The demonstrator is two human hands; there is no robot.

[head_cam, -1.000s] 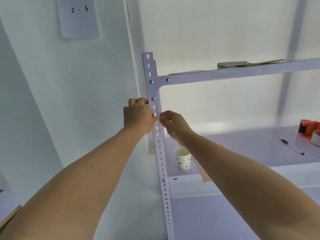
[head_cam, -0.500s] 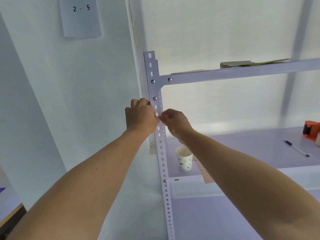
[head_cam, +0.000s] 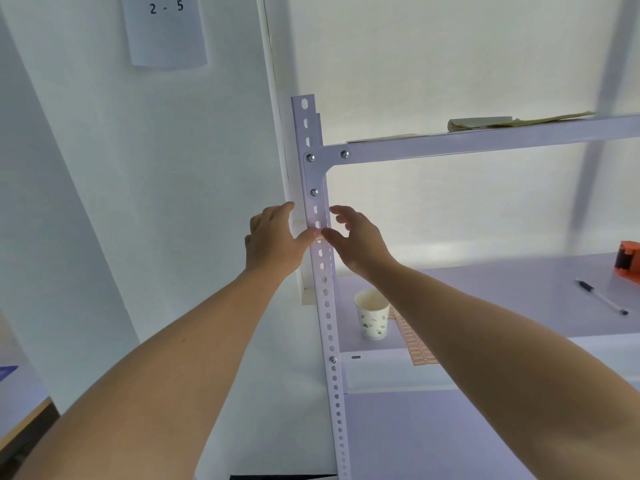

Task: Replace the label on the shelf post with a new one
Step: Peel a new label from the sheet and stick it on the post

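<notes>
The perforated shelf post (head_cam: 325, 306) stands upright, and the left hand (head_cam: 273, 240) and right hand (head_cam: 356, 240) flank it just below the corner bracket (head_cam: 313, 174), each grip spread, only thumb tips pressing in. Between the thumbs sits the small reddish label (head_cam: 319, 235), flat on the post's face, likely being smoothed so it sticks

On shelf (head_cam: 491, 299), cup (head_cam: 372, 317) stands right of post (head_cam: 326, 306).
</notes>
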